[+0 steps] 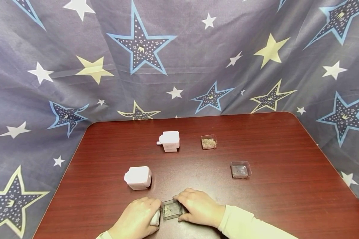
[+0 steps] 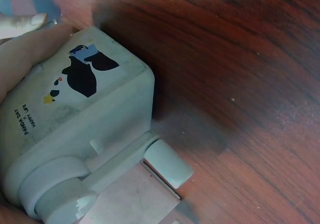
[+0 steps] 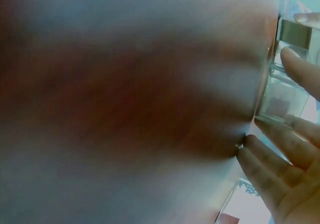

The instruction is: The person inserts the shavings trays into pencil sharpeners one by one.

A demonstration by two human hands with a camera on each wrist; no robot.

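Observation:
My left hand (image 1: 136, 216) grips a white crank pencil sharpener (image 1: 156, 219) near the table's front edge. The left wrist view shows panda stickers on the sharpener (image 2: 120, 93) and its crank handle (image 2: 167, 163). Just to the right, my right hand (image 1: 199, 208) holds a clear plastic drawer (image 1: 172, 210) between thumb and fingers, and pale bits lie inside it. A narrow gap separates drawer and sharpener in the head view. From the right wrist, the clear drawer (image 3: 282, 101) shows at the right edge beside my fingers.
Two more white sharpeners stand on the dark red table (image 1: 191, 176), one nearer (image 1: 138, 178) and one farther back (image 1: 170, 140). A clear drawer with pale bits (image 1: 209, 143) sits at the back, and another clear drawer (image 1: 240, 170) at the right. Star-patterned cloth (image 1: 179, 59) hangs behind.

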